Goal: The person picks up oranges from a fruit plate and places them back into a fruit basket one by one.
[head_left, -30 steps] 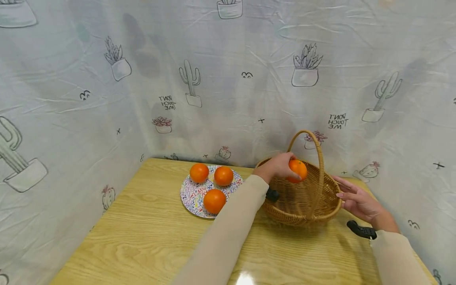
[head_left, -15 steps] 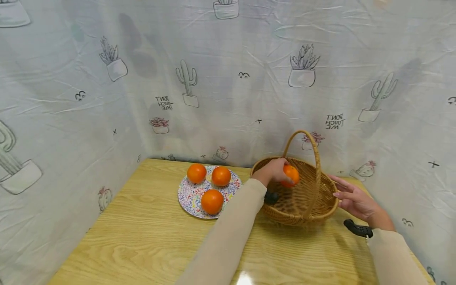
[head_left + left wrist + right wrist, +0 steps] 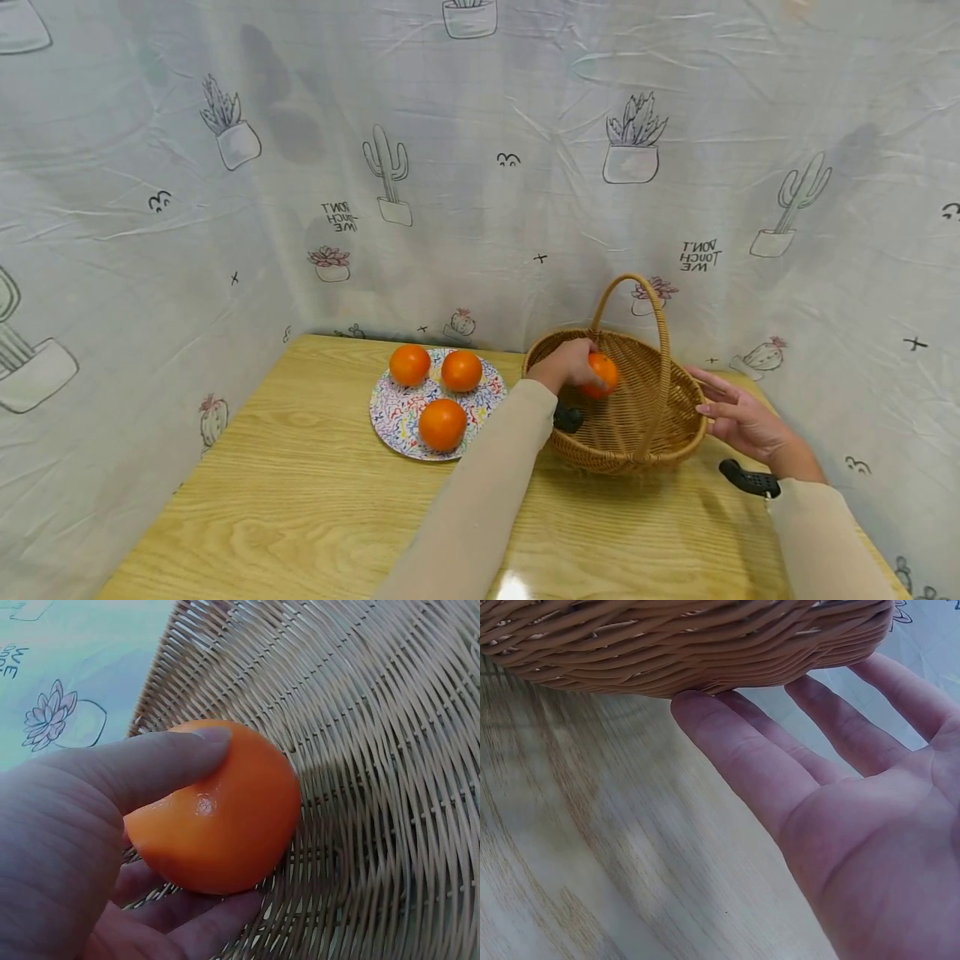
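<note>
An orange [image 3: 602, 375] is held by my left hand [image 3: 567, 364] inside the wicker basket [image 3: 633, 417], near its left wall. In the left wrist view the thumb lies over the top of the orange [image 3: 232, 817] and the fingers curl beneath it, close against the woven wicker [image 3: 375, 750]. My right hand [image 3: 746, 421] is at the basket's right side. Its fingertips touch the outer wicker wall [image 3: 705, 645] in the right wrist view, with the fingers [image 3: 742, 750] fairly straight and the palm facing the basket.
A round plate [image 3: 390, 417] with a colourful speckled pattern stands left of the basket, bearing three oranges [image 3: 442, 425]. The basket's tall arched handle [image 3: 662, 350] rises over its middle. Behind the wooden table [image 3: 300, 500] hangs a curtain [image 3: 450, 208] printed with cacti.
My left hand has carried the orange lower and to the left inside the basket. The right hand stays at the basket's side; the whole view has shifted slightly.
</note>
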The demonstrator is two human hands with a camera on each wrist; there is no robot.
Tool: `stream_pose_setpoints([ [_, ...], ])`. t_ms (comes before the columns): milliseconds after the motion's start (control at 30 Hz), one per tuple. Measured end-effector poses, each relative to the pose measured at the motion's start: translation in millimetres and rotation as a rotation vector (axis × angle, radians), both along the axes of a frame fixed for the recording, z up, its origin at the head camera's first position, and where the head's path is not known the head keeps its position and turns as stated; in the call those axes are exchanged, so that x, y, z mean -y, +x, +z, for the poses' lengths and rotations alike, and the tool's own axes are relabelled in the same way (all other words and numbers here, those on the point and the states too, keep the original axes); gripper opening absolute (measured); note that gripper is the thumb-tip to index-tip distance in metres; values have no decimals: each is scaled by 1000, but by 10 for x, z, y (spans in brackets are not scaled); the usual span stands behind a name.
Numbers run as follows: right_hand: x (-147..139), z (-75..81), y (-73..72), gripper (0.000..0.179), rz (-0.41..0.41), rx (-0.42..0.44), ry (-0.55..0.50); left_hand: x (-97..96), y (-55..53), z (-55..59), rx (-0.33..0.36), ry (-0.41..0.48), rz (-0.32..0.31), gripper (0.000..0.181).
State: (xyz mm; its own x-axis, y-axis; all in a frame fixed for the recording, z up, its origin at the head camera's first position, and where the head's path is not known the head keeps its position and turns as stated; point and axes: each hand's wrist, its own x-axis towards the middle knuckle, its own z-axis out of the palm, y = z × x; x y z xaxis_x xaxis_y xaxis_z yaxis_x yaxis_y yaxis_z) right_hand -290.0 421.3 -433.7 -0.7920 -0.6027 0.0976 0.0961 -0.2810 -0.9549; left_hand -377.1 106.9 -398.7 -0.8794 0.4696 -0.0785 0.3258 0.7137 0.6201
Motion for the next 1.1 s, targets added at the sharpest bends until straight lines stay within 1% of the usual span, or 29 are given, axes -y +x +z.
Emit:
stream_pose_setpoints([
  [133,3,3,-3,66,1,0,0,7,11,9,5,-6,-12,68],
  [233,27,4,0,67,6,-1,-2,44,42,61,12,10,-16,67],
  [333,40,4,12,67,13,-1,1,99,79,128,10,49,-25,65],
  [400,43,9,25,68,17,-5,8,148,111,179,13,96,-26,64],
  [600,52,23,60,66,-2,-31,23,340,222,296,21,291,-16,60],
  [700,64,33,94,65,-15,-36,29,434,297,338,32,374,-39,59],
  [767,70,28,108,65,-13,-39,28,499,351,349,49,427,-59,58],
  [900,89,18,135,66,-9,-42,18,636,474,330,64,485,-91,53],
  [1033,104,15,162,66,-16,-52,24,778,585,288,45,555,-108,46],
  [1100,102,12,171,66,-14,-56,22,834,626,257,27,591,-105,44],
])
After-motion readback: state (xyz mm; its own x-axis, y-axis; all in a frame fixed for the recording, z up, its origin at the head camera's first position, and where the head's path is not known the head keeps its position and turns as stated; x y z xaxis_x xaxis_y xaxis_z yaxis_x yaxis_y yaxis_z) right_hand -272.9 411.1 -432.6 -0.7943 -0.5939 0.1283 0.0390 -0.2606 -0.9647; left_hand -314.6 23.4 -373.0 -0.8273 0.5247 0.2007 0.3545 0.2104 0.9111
